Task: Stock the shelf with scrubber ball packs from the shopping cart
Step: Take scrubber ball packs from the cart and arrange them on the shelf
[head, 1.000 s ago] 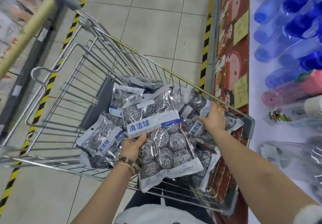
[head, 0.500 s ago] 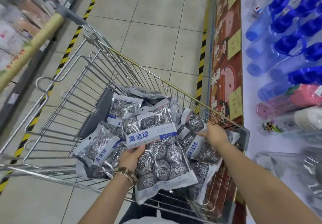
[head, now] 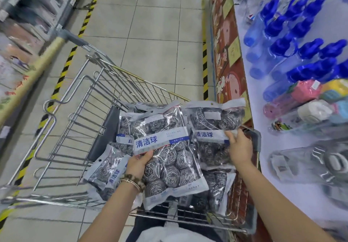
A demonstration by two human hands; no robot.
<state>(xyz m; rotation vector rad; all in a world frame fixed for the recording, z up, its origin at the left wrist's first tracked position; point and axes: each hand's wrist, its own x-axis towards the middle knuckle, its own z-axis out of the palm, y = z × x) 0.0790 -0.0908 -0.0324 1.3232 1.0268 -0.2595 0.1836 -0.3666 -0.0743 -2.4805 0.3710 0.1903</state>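
Two clear packs of steel scrubber balls with white-and-blue labels are held above the wire shopping cart (head: pixel 79 121). My left hand (head: pixel 138 163) grips the left pack (head: pixel 169 159) by its left edge, thumb on the label. My right hand (head: pixel 240 147) grips the right pack (head: pixel 212 123), lifted up beside the cart's right rim. Several more packs (head: pixel 107 168) lie in the cart underneath. The white shelf (head: pixel 273 147) runs along the right.
On the shelf lie blue-capped bottles (head: pixel 293 40), pink and pastel items (head: pixel 301 95) and clear wrapped goods (head: pixel 320 164). The shelf front (head: pixel 226 53) carries red cartoon panels. Yellow-black floor tape (head: pixel 204 57) lines the tiled aisle. Another shelf stands at the left.
My right hand has taken hold of a pack and lifted it out of the cart toward the shelf. My left hand raised its pack slightly. The view swung toward the shelf.
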